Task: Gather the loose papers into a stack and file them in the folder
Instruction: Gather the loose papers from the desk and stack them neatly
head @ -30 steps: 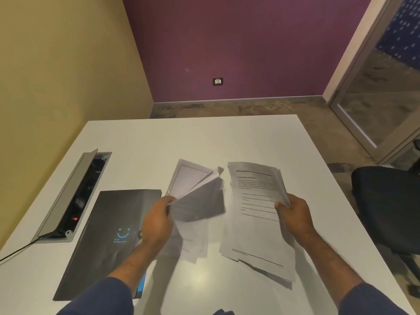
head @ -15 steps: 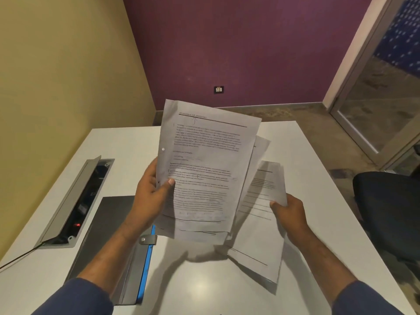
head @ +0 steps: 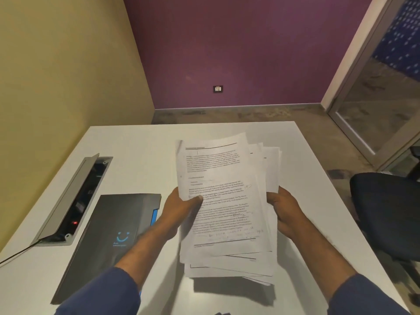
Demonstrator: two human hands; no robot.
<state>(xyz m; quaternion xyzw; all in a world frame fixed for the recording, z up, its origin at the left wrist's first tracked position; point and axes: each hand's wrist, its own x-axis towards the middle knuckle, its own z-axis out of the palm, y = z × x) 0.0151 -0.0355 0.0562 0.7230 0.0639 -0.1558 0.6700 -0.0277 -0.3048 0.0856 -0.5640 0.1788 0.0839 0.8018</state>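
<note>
White table (head: 141, 142) fills the lower view, set in a corner where a yellow wall meets a purple one. At its left edge a cable box (head: 75, 201) stands with its grey lid raised. Just right of it the dark folder (head: 109, 242) lies shut and flat, a blue smile mark on its cover. The left hand (head: 181, 208) grips the left edge of the papers (head: 225, 205), thumb pressed on the top sheet. The uneven stack is held above the table. The right hand (head: 284, 210) clasps its right edge, fingers hidden underneath. A dark chair (head: 386, 212) stands at far right.
</note>
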